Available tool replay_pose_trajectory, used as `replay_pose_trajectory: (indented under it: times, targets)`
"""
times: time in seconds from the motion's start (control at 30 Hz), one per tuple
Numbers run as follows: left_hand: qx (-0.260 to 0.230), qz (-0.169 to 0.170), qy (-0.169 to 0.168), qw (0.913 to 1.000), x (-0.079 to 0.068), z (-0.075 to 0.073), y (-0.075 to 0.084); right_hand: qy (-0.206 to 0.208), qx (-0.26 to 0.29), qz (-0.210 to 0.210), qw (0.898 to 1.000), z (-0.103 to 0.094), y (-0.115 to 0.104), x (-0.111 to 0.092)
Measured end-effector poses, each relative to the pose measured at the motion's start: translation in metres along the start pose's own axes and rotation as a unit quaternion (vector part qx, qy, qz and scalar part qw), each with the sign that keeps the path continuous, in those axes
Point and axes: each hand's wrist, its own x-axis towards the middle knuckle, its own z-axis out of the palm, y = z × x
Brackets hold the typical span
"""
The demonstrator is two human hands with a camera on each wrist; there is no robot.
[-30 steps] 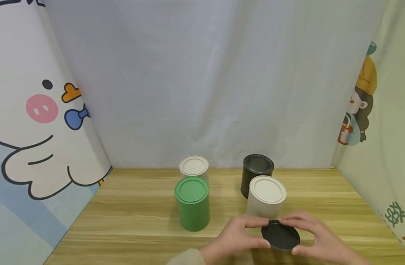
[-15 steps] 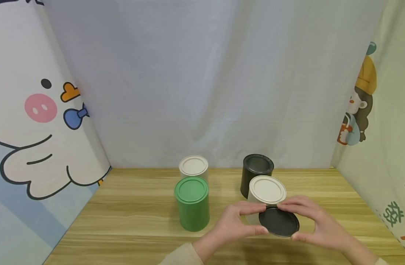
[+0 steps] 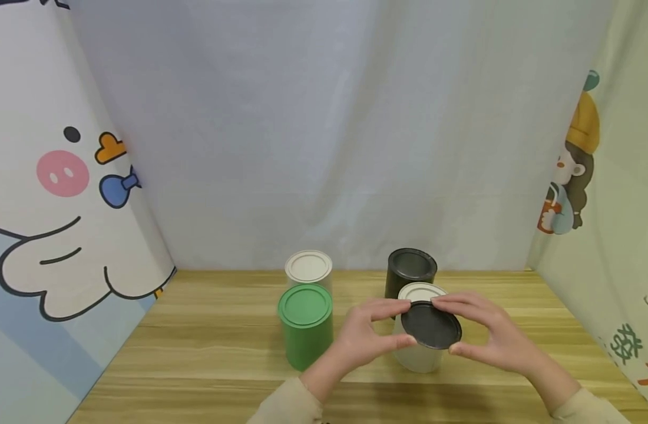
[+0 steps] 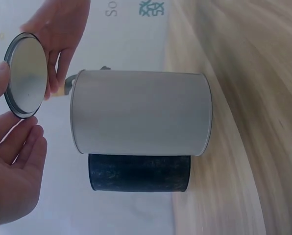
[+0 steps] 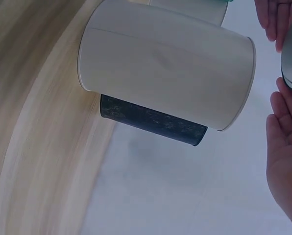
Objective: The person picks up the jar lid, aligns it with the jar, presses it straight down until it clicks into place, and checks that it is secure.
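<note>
A round black lid [image 3: 432, 325] hangs in the air, slightly tilted, just in front of and above the front white can [image 3: 418, 358]. My left hand [image 3: 358, 337] pinches its left edge between thumb and fingers. From the right side, my right hand [image 3: 496, 334] grips the opposite edge the same way. The left wrist view shows the lid's shiny metallic underside [image 4: 28, 76], apart from the white can's top. Part of that can's white top [image 3: 420, 291] is hidden behind the lid and fingers.
Behind the white can stands a black can [image 3: 412, 266]. To the left, a green can [image 3: 306, 324] stands before another white can [image 3: 308, 267]. The wooden table [image 3: 207, 341] meets a grey curtain [image 3: 303, 147] at the back, with printed cloths on both sides.
Both hands have raised the black lid and carried it away from the table's front edge, slightly leftward, to the front white can. The cans stay where they were.
</note>
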Motion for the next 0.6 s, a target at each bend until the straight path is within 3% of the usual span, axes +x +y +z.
replay_pose_trajectory:
  times: [0.27,0.6]
  targets:
    - [0.008,-0.024,0.027,0.9993,0.01,-0.001,-0.004,0.004,-0.018,0.066,0.998,-0.002,0.004,0.006]
    - [0.04,-0.022,0.051,0.9976,0.024,-0.003,-0.007,0.028,-0.037,0.081,0.996,-0.003,0.015,0.016]
